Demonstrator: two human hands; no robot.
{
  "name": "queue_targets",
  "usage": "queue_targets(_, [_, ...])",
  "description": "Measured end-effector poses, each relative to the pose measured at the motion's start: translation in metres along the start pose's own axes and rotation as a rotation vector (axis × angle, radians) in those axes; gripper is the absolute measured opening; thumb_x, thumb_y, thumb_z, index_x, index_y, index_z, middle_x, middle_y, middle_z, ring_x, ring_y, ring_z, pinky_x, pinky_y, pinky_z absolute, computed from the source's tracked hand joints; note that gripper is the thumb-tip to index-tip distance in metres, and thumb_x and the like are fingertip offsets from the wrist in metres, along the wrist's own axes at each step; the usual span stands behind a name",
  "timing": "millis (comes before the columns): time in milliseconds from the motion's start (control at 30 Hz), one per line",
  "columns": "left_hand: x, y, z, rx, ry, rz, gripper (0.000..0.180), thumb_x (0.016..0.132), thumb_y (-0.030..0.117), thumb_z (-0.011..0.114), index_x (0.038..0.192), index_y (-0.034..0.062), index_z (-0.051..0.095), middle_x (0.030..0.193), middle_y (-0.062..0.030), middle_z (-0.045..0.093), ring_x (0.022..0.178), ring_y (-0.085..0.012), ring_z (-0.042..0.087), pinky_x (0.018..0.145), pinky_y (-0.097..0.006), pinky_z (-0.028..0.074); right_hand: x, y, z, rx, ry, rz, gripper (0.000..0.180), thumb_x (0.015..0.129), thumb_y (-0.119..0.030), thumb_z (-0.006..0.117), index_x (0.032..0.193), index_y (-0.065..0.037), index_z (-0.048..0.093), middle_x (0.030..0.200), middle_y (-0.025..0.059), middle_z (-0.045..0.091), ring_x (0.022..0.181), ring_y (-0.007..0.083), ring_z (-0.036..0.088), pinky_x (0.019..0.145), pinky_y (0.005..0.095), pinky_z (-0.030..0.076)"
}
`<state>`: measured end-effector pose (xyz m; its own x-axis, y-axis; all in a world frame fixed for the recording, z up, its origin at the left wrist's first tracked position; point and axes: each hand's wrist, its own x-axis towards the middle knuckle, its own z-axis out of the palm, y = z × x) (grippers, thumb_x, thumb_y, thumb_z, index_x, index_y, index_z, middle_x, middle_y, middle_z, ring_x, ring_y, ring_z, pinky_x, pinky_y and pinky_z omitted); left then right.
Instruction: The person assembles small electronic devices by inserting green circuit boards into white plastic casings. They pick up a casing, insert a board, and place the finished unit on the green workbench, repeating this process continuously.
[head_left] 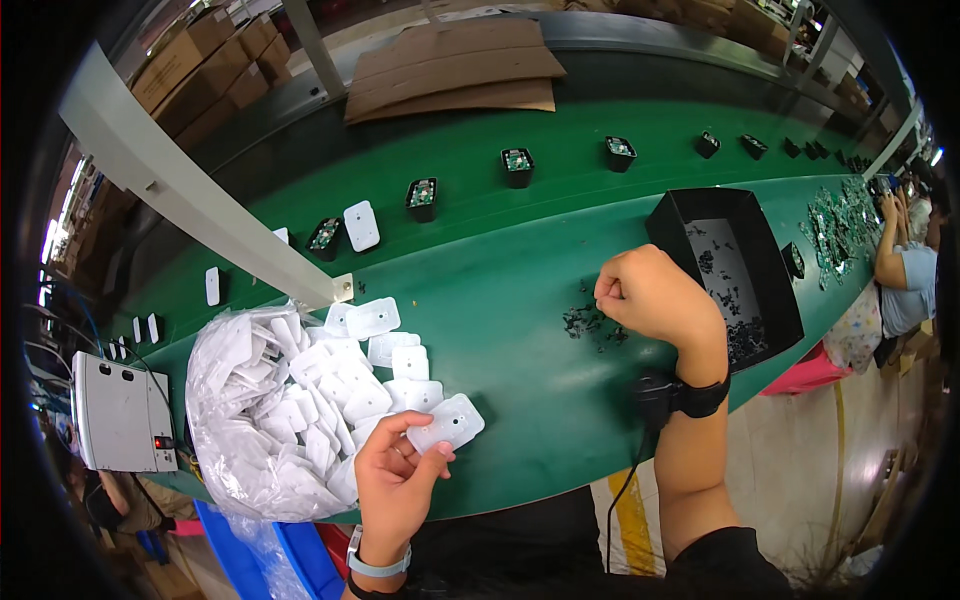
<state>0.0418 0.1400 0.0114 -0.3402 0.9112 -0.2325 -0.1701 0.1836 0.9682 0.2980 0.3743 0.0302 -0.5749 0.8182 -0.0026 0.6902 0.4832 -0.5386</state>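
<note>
My left hand (392,488) pinches a white plastic cover (462,418), a flat plate with rounded corners and a small dark spot in it, over the bench's near edge. Beside it, a heap of similar white covers (330,405) spills out of a clear plastic bag (225,440). My right hand (662,300) is closed, its fingers curled above a scatter of tiny black parts (590,326) on the green bench. Anything between those fingertips is hidden. Right of that hand stands a black box (783,290) with more small black parts inside.
Black housings with circuit boards (422,200) stand in a row along the green belt (560,190) behind the bench. A white post (200,190) rises at left. Flattened cardboard (450,70) lies beyond. Circuit boards (840,230) are heaped at right near a co-worker (905,260).
</note>
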Motion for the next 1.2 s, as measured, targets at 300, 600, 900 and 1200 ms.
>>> queue_targets(300, [0.003,-0.004,0.009,-0.081,-0.002,-0.023,0.046,0.091,-0.008,0.069,0.134,-0.0063,0.052,0.110,-0.0158,0.070,0.090,-0.0148,0.068,0.069,-0.026,0.055,-0.005,-0.072,0.036,0.463,-0.102,-0.608,0.007,0.080,-0.005,0.072,0.084,-0.002,0.067,0.080,0.0083,0.067,0.072,0.0238,0.066,0.065,0.0331,0.055])
queue_targets(600, [0.003,0.001,0.026,-0.085,0.074,0.087,0.043,0.091,-0.007,0.069,0.132,-0.0062,0.054,0.108,-0.0167,0.069,0.088,-0.0192,0.069,0.070,-0.029,0.059,-0.009,-0.088,0.065,0.357,0.107,-0.732,0.015,0.076,-0.004,0.075,0.084,-0.005,0.063,0.078,0.0050,0.061,0.070,0.0241,0.059,0.061,0.0361,0.051])
queue_targets(900, [0.000,0.004,0.038,-0.032,0.139,0.170,0.043,0.092,-0.005,0.068,0.132,-0.0080,0.053,0.109,-0.0172,0.068,0.091,-0.0199,0.070,0.074,-0.032,0.061,-0.012,-0.091,0.066,0.397,0.135,-0.702,0.016,0.077,-0.004,0.075,0.084,-0.003,0.060,0.076,0.0071,0.058,0.070,0.0262,0.059,0.060,0.0372,0.051])
queue_targets(1200, [-0.003,0.005,0.035,-0.020,0.156,0.152,0.036,0.094,-0.003,0.066,0.129,-0.0082,0.057,0.109,-0.0160,0.070,0.089,-0.0200,0.069,0.073,-0.032,0.059,-0.011,-0.093,0.067,0.692,-0.008,-0.440,0.016,0.082,-0.005,0.076,0.093,-0.001,0.065,0.080,0.0047,0.064,0.075,0.0179,0.065,0.067,0.0307,0.057])
